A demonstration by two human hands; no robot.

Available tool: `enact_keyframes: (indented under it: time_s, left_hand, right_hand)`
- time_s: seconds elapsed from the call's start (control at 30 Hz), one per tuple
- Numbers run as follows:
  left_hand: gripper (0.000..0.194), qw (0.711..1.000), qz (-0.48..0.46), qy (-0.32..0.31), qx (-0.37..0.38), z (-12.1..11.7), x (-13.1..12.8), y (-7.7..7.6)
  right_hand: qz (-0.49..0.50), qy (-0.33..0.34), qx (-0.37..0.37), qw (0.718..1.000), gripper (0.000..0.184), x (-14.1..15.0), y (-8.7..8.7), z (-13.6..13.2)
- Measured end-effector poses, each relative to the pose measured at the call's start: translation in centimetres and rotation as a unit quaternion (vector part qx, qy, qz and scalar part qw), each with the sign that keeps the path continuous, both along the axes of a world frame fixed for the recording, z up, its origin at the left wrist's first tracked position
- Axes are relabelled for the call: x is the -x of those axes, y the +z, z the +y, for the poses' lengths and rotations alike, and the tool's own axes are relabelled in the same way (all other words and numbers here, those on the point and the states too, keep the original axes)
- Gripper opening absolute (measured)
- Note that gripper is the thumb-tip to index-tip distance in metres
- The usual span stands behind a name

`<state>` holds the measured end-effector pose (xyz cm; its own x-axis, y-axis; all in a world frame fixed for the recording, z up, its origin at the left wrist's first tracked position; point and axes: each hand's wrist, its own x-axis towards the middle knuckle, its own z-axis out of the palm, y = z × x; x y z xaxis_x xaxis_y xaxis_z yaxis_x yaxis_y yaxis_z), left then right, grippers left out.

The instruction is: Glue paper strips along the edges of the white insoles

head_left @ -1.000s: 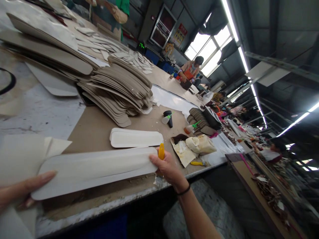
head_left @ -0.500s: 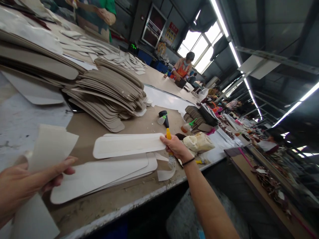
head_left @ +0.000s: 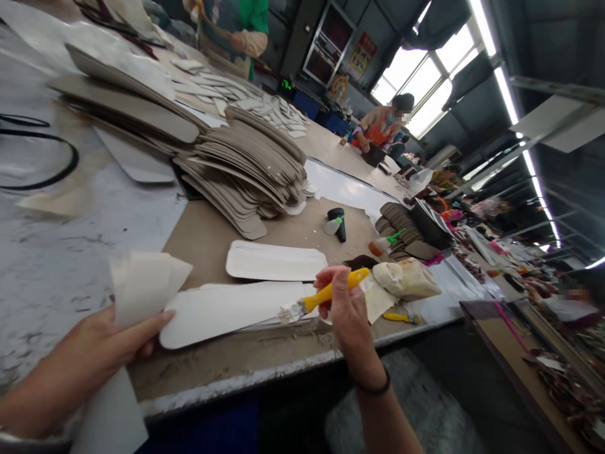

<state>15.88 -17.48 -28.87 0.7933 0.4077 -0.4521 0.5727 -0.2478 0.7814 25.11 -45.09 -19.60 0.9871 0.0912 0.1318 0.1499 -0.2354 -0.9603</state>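
Note:
My right hand (head_left: pixel 345 309) is closed round a yellow-handled glue brush (head_left: pixel 321 296), its bristles pointing left over the near end of a long white strip (head_left: pixel 222 312) lying on the brown table board (head_left: pixel 203 233). My left hand (head_left: pixel 94 356) grips a folded sheet of cream paper (head_left: pixel 142 280) at the strip's left end. A second white strip (head_left: pixel 276 261) lies just beyond the first.
A fanned pile of tan strips (head_left: pixel 246 167) stands behind. A black glue bottle (head_left: pixel 336 222), a cloth bundle (head_left: pixel 406 277) and dark pieces (head_left: pixel 397 227) lie to the right. Black cable (head_left: pixel 57 170) curls far left. Other people (head_left: pixel 382 126) work further along the table edge (head_left: pixel 246 378).
My right hand let go of the upper white strip, which now lies flat further back, and turned the brush so its bristles point left over the near strip. The left hand kept the paper.

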Motion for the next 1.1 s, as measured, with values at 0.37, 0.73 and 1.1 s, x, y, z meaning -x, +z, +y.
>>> enact_keyframes:
  time_s: [0.37,0.73,1.1]
  left_hand:
    - [0.044,0.993,-0.034,0.008,0.113,-2.7,0.5,-0.1]
    - [0.046,0.994,-0.022,-0.013,0.106,-2.7,0.4,0.0]
    - [0.052,0.996,0.01,0.006,0.093,-2.1,0.7,-2.9]
  right_hand:
    - [0.137,0.064,-0.07,0.986,0.039,4.0,-5.0,6.8]
    - [0.066,0.051,-0.006,0.997,0.03,4.7,-4.7,7.0]
    - [-0.228,-0.087,0.282,0.928,0.019,1.5,-4.5,-1.0]
